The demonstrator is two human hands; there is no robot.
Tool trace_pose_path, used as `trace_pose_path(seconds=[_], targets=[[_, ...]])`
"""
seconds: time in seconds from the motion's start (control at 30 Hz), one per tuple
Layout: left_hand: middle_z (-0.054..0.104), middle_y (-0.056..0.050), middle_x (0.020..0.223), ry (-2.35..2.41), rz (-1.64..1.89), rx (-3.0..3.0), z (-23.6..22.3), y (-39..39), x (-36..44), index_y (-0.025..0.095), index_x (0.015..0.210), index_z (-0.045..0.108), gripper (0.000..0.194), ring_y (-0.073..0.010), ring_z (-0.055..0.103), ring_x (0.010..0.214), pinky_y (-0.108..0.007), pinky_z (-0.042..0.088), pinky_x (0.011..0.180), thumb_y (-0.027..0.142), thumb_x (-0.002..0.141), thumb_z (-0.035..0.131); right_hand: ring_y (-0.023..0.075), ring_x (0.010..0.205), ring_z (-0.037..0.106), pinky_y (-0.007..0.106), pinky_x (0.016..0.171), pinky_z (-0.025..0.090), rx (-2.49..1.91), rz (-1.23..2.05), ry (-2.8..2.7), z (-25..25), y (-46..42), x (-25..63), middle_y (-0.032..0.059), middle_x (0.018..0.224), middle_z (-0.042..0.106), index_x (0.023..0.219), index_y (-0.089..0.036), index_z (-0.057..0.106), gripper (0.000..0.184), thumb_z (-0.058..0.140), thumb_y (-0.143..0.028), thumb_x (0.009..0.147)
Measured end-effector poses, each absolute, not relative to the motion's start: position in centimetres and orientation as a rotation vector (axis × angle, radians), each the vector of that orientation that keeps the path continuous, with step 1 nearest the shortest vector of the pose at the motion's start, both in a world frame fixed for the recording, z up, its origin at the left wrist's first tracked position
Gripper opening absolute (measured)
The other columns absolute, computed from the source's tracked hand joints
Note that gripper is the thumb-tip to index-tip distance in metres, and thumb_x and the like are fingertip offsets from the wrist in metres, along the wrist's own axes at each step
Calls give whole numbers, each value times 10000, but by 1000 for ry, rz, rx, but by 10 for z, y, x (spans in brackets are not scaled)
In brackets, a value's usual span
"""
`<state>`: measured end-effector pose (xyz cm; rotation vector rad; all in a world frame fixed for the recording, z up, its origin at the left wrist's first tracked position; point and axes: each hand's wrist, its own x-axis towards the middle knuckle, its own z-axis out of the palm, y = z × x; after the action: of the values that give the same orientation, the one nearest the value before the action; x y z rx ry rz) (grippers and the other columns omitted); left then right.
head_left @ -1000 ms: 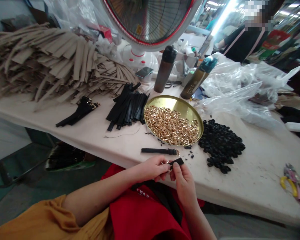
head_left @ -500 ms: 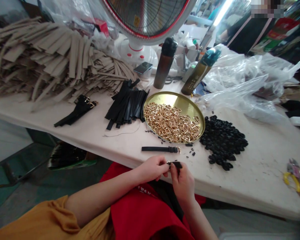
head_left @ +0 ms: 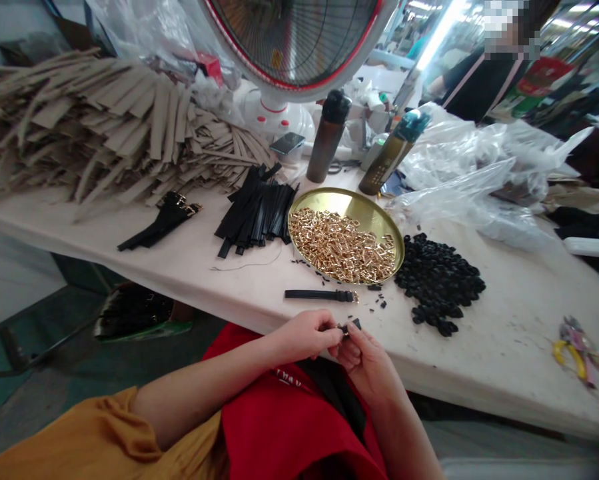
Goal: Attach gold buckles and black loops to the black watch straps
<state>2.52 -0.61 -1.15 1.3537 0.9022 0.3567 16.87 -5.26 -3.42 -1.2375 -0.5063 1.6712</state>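
My left hand (head_left: pixel 318 333) and my right hand (head_left: pixel 366 357) meet at the table's front edge, both closed on one short black strap (head_left: pixel 353 325). Fingers cover most of that strap, so its buckle end is hard to make out. Just beyond them lies a finished-looking black strap (head_left: pixel 314 295) with a gold buckle at its right end. A round gold tray (head_left: pixel 374 207) full of small gold buckles (head_left: pixel 344 247) stands behind it. To the tray's right is a heap of small black loops (head_left: pixel 439 280).
Black straps (head_left: pixel 256 213) lie left of the tray, with buckled straps (head_left: pixel 162 220) farther left. Beige strips (head_left: pixel 104 127) are piled at the back left. A fan (head_left: pixel 299 40), two bottles (head_left: pixel 328 137) and plastic bags (head_left: pixel 474 167) stand behind. Pliers (head_left: pixel 576 350) lie right. A person (head_left: pixel 484 77) is at the back.
My right hand has turned, its fingers now curled more underneath the strap. The strap's end is tilted upward. The view has shifted slightly.
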Motion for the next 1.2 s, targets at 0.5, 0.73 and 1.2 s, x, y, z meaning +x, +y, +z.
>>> trace_pose_path(seconds=[0.5,0.73,1.2], targets=[[590,1,648,1027,363,1480,-22,-12,26,150,726,523,252,-88,459,466,-197,338,448,375,764,417,179,605,482,300,591,356,-1799,686,-1492,-33,-57,174,30,623,548,700,-194,514,264,475,-440,787],[579,13,654,822,317,1313,-22,-6,24,156,731,472,185,-55,400,430,-174,316,417,334,756,428,95,438,333,244,465,303,-1471,1541,-895,-32,-57,181,-52,449,395,533,-201,418,367,530,-475,749],[455,46,602,917,350,1494,-15,0,28,163,702,495,161,-82,415,541,-185,324,498,314,735,451,91,472,339,236,479,292,-1497,1487,-814,-35,-51,184,-59,488,393,592,-191,457,320,581,-453,730]])
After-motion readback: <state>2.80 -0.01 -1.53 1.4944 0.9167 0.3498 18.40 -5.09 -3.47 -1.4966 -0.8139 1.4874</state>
